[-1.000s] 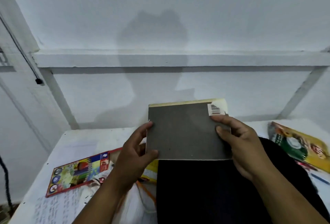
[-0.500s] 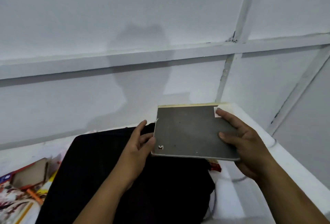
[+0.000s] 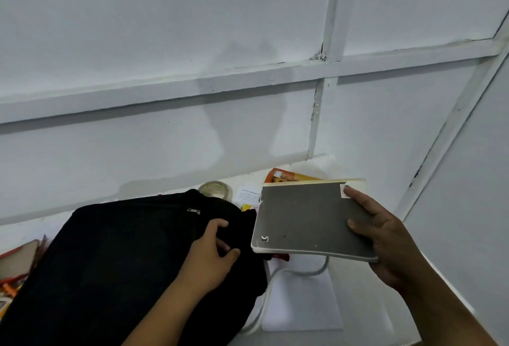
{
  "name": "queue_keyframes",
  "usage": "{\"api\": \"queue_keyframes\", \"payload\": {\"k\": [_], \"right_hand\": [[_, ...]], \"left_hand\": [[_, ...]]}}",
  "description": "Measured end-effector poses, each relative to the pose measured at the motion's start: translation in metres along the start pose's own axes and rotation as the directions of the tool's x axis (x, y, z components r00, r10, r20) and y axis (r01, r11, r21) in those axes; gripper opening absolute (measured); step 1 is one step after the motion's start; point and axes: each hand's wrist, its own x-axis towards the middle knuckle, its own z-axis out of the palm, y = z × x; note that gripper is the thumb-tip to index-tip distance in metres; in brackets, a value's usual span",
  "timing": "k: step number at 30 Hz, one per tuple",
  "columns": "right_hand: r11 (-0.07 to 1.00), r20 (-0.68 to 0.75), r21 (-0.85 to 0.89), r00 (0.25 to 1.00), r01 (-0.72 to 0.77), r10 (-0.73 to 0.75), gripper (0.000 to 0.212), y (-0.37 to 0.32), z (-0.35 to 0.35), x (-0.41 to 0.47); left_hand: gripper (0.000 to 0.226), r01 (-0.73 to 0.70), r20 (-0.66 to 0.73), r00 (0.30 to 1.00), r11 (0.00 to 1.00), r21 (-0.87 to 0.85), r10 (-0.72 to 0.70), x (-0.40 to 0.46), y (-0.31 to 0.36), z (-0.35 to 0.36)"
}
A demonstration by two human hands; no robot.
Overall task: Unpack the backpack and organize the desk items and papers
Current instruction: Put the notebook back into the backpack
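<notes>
- The grey book is now held by the right hand alone; half a second ago both hands gripped it, one at each side edge.
- The right hand grasps the book at its right edge, fingers spread across the cover and one fingertip on the white label at the upper right corner; the thumb is hidden beneath.
- The left hand has let go of the book and come down onto the black backpack, where its curled fingers pinch a fold of the dark cloth near the bag's right edge.
- The book has moved to the right of the backpack and is held flat in the air, tilted a little, above the white desk; earlier it hung over the bag's upper part.
- The backpack lies on the desk to the left of the book, its zip pull showing near the top.
- Behind the backpack, by the wall, a roll of tape and a printed white paper have come into view, with an orange booklet showing just behind the book's far edge.
- A white cable loops over the desk below the book, right of the backpack.
- At the backpack's left side lie a brown book with a red edge and some orange items I cannot identify.
</notes>
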Motion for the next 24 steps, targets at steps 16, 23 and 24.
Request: {"api": "queue_keyframes", "payload": {"k": [16, 23, 24], "right_hand": [[0.991, 0.218, 0.036, 0.969, -0.126, 0.115, 0.052, 0.029, 0.066, 0.025], [0.979, 0.337, 0.041, 0.925, -0.202, 0.177, 0.054, 0.041, 0.120, 0.031], [0.977, 0.341, 0.044, 0.923, -0.207, 0.180, 0.054, 0.042, 0.125, 0.031]], "left_hand": [[0.056, -0.112, -0.201, 0.976, 0.984, -0.140, 0.082, -0.043, -0.039, -0.159], [0.046, 0.168, -0.202, 0.934, 0.861, -0.481, -0.295, -0.055, -0.062, -0.186], [0.038, 0.212, -0.170, 0.921, 0.815, -0.539, -0.351, -0.053, -0.064, -0.186]]}}
